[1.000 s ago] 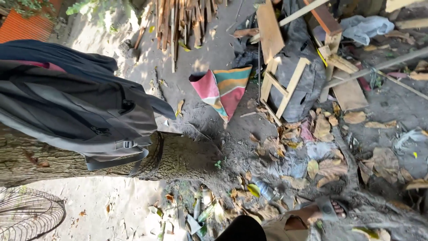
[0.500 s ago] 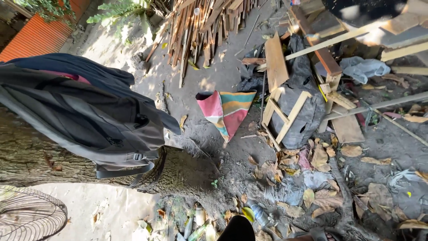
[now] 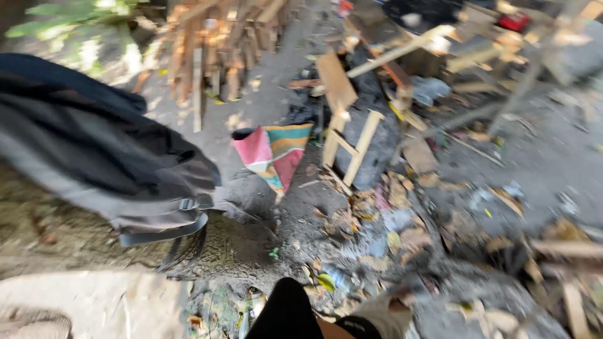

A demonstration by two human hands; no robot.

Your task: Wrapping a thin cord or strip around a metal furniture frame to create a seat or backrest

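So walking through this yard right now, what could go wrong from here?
The ground ahead is strewn with dry leaves, a plastic bottle and loose wood scraps, so a foot could slip or trip. The wooden frame leaning on the black sack might tip if bumped. The backpack hanging against the tree trunk could snag a passing arm. Neither hand is in view.

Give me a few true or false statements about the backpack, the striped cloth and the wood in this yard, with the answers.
1. A dark backpack hangs against the tree trunk. True.
2. The striped cloth lies on top of the backpack. False: it lies on the ground, apart from the backpack.
3. A pile of wooden sticks lies at the far side of the yard. True.
4. A hand grips the wooden frame. False: no hand shows; the frame leans on a dark sack.
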